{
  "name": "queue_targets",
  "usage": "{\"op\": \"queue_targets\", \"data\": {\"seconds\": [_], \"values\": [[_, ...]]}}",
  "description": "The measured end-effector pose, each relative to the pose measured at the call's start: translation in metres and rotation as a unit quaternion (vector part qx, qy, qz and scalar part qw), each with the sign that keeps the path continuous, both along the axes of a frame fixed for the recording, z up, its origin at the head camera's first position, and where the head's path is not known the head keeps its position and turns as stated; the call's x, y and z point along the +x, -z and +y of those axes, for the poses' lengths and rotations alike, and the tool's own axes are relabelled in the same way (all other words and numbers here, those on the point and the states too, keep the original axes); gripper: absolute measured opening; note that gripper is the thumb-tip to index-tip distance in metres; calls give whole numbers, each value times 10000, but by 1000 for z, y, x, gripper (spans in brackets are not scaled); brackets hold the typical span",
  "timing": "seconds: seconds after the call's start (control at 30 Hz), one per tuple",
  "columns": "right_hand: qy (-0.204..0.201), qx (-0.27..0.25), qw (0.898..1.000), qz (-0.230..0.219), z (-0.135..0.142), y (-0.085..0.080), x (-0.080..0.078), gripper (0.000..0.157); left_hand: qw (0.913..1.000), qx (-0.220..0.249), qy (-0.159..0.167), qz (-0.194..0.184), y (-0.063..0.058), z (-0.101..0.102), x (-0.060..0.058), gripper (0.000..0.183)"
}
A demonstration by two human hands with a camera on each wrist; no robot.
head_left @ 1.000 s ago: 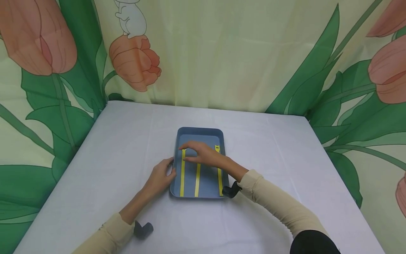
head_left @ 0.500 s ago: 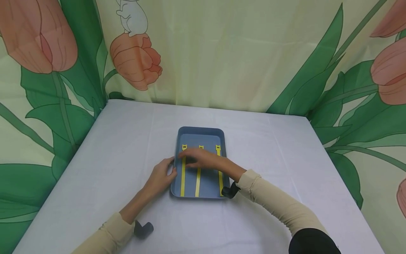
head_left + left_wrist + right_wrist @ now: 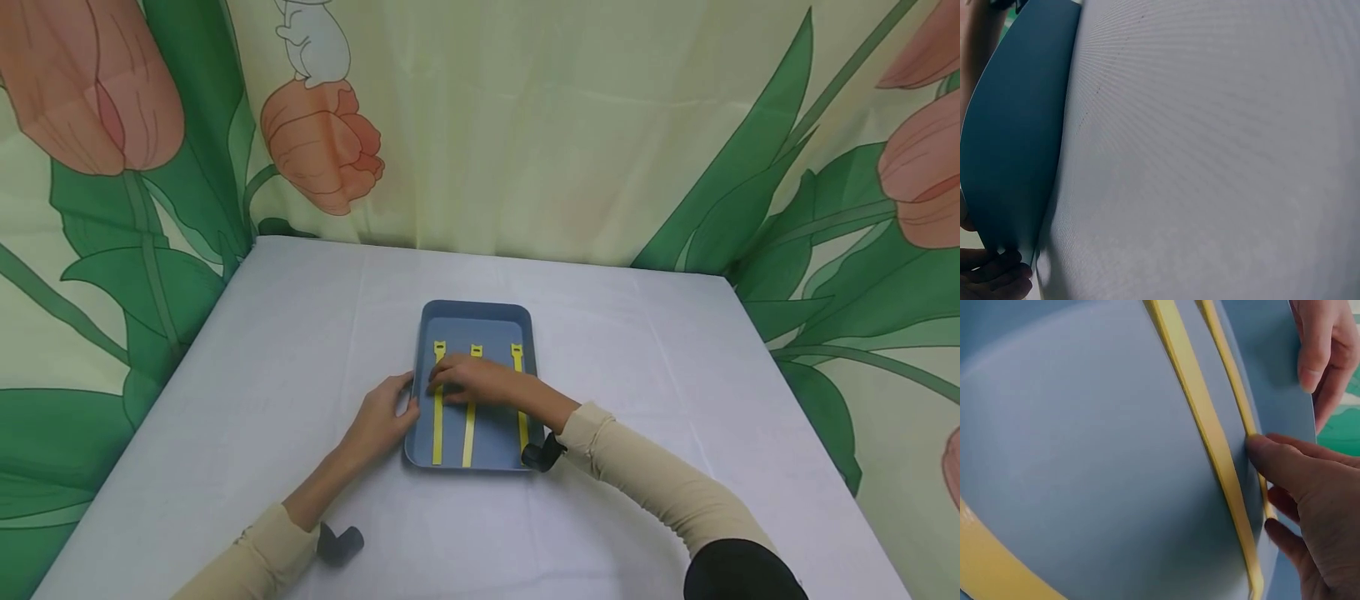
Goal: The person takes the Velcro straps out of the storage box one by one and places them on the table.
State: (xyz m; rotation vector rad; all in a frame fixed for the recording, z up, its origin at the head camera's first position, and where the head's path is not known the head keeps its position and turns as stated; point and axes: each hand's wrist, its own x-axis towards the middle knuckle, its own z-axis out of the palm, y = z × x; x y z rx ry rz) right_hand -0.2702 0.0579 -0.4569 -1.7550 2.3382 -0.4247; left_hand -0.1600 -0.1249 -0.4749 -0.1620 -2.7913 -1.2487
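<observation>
Three yellow cable straps with slotted heads lie lengthwise in a blue-grey tray (image 3: pixel 474 311): a left strap (image 3: pixel 438 429), a middle strap (image 3: pixel 468 437) and a right strap (image 3: pixel 517 358). My right hand (image 3: pixel 483 382) reaches across the tray and pinches the left strap just below its head. In the right wrist view its thumb (image 3: pixel 1275 456) lies on one edge of that strap, with fingers on the other. My left hand (image 3: pixel 378 421) holds the tray's left side, its fingertips (image 3: pixel 1013 284) against the outer wall in the left wrist view.
The tray stands on a table with a white cloth (image 3: pixel 637 358). A curtain (image 3: pixel 525 125) printed with tulips hangs behind and beside it. Dark wrist mounts (image 3: pixel 340 543) sit below both sleeves.
My right hand has lowered onto the left strap and drawn its fingers in. That strap has shifted slightly right, and its head now shows. My left hand stays on the tray.
</observation>
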Motion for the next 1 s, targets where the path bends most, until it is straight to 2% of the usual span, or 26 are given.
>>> {"op": "queue_targets", "data": {"seconds": [0.5,0.8,1.0], "values": [[70,-161,9985,525,-5,1,-2,20,10000,19,25,10,0,0,0,47],[34,-73,9991,422,-6,5,-3,20,10000,55,-1,-81,0,1,0,48],[-179,-73,9988,439,-5,5,-5,17,10000,72,2,-47,0,0,-1,48]]}}
